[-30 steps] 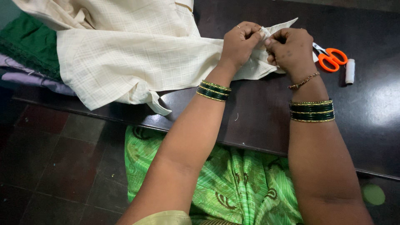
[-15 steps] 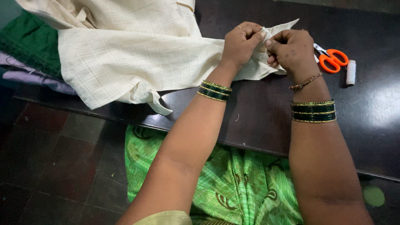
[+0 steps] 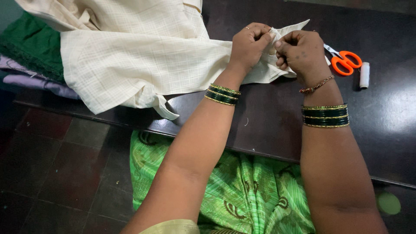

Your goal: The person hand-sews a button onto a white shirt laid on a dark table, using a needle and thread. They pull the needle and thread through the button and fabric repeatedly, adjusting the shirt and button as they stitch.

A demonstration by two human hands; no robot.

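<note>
Nearest, at 6 o'clock, just a lap in bright green patterned fabric (image 3: pixel 242 195) under the edge of the dark table (image 3: pixel 390 138). Further up, two forearms with stacked green and gold bangles (image 3: pixel 326 116), plus a thin beaded bracelet (image 3: pixel 315 86) on the right wrist. Up around 12 o'clock, the left hand (image 3: pixel 248 45) and right hand (image 3: pixel 300 53) almost knuckle to knuckle, both pinched tight on the same small fold of the cream checked cloth (image 3: pixel 143 65), fingertips closed right down with no gap showing. Couldn't tell whether a needle or thread sat in that pinch, too small and hidden by the fingers. Rest of the cloth spread over the table from 12 round to 10 o'clock, one corner drooping over the near edge toward 8. Looked light, thin and totally floppy, so probably no weight problem, only sliding and bunching; a woven cotton like that likely creases easily and holds a finger-pressed fold. Best hold seemed right at the hem or edge, close either side of the working spot, with the bulk left lying on the table for support. Past the right hand at 2 o'clock, orange-handled scissors (image 3: pixel 344 60) lying flat, a small white thread spool (image 3: pixel 365 74) just beside them. Far off at 10 o'clock, a dark green fabric (image 3: pixel 26 47) and something lilac (image 3: pixel 30 80) tucked under the cream cloth.
</note>
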